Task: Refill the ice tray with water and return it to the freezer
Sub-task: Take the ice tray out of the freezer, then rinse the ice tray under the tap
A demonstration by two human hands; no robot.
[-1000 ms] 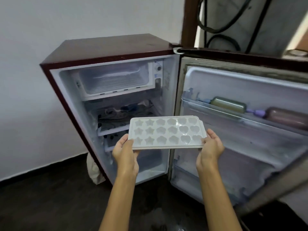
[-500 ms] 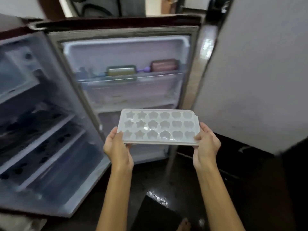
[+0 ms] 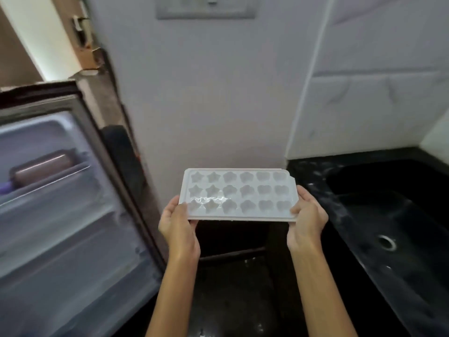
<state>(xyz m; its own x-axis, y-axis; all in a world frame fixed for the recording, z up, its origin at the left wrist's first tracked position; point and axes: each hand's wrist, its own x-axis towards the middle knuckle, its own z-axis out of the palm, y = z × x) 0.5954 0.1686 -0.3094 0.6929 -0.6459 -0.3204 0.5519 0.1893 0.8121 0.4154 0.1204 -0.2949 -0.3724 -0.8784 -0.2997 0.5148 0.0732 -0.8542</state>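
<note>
A white ice tray (image 3: 239, 193) with star, flower and heart shaped cells is held level in front of me, over the dark floor. My left hand (image 3: 178, 223) grips its left short end, thumb on the rim. At the right short end my right hand (image 3: 307, 221) grips it the same way. The cells look empty, with a wet sheen on the tray's top. The open fridge door (image 3: 60, 203) stands at the left; the freezer itself is out of view.
A black stone counter with a sunken black sink (image 3: 393, 215) and its drain (image 3: 386, 242) lies at the right, close to the tray's right end. A white wall (image 3: 206, 93) with a switch plate (image 3: 205, 7) faces me. A brownish bottle (image 3: 43, 167) lies in the door shelf.
The view has swung right, away from the fridge interior, toward the wall and sink. Both hands still hold the tray the same way, now nearer the sink.
</note>
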